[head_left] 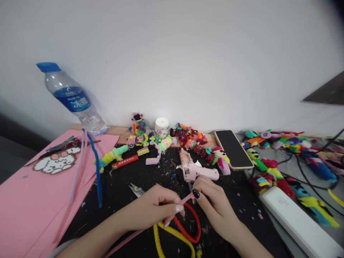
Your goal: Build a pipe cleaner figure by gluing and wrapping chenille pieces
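Observation:
My left hand (154, 209) and my right hand (212, 202) meet over the black mat (129, 179), both pinching one pink pipe cleaner (187, 199) between thumb and fingers. Its long tail runs down-left under my left forearm. Just beyond my fingers lies a pink glue gun (197, 173). Under my hands sit scissors with red and yellow handles (188, 229), blades pointing up-left.
Pink paper sheets (32, 200) with pink and blue pipe cleaners (95, 168) lie at left, a water bottle (72, 98) behind. Several pipe-cleaner figures (188, 138), a small white jar (161, 127), a phone (233, 148), a white power strip (298, 222) and cables fill the back and right.

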Demonstrator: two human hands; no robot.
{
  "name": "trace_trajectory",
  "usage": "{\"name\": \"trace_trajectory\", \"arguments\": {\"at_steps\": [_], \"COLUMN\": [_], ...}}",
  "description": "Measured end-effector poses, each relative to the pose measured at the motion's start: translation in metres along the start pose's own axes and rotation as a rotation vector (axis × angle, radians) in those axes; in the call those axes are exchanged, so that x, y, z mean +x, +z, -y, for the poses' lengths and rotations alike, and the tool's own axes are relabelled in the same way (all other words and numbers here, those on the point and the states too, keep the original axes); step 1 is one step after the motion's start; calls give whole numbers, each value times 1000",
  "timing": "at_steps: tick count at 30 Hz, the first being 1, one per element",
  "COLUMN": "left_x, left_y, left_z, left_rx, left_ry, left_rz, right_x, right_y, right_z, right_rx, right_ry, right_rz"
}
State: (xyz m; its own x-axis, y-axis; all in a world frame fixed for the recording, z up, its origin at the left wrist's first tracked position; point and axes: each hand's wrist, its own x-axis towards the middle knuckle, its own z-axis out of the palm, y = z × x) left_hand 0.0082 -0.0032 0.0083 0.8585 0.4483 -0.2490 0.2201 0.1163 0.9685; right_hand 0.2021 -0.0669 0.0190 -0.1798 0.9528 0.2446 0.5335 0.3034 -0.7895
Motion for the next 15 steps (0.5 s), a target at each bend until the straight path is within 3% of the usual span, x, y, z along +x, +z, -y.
{"name": "trace_trajectory", "arguments": {"at_steps": [15], "left_x": [-1], "left_y": [1], "left_z": [3], "left_rx": [-46], "left_ry": [-11], "left_rz": [0], "right_x": [-2], "right_y": [7], "right_z": [-2], "right_rx": [-290], "right_ry": [-53], "right_rz": [-22]}}
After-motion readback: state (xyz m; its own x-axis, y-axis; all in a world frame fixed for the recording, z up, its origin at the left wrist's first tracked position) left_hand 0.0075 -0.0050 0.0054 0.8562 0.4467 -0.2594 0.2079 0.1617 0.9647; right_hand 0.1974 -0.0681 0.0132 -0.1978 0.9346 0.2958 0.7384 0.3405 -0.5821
